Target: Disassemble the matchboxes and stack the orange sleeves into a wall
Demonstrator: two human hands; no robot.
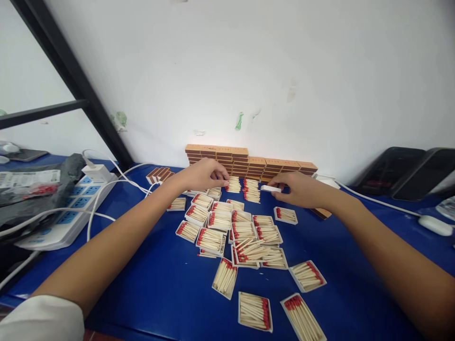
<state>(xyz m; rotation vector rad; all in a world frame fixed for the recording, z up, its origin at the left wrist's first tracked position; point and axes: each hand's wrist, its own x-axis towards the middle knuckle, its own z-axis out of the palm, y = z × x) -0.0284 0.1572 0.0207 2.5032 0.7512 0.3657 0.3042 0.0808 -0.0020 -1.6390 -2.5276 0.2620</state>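
White sleeve [42, 317]; matches [252, 192] pale, red-tipped; tray [268, 188] in right hand [294, 189] white

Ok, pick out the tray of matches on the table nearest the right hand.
The tray just below the right hand in view; others on the table lie farther off.

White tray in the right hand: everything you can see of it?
The tray is plain white, apparently card, and shows as a narrow strip, its long side roughly level. The right hand has its right end in a grip between thumb and fingers; the left end is free, pointing toward the loose matches. It sits in front of the stacked boxes. Its inside is hidden, so contents can't be told, nor whether it touches the blue table.
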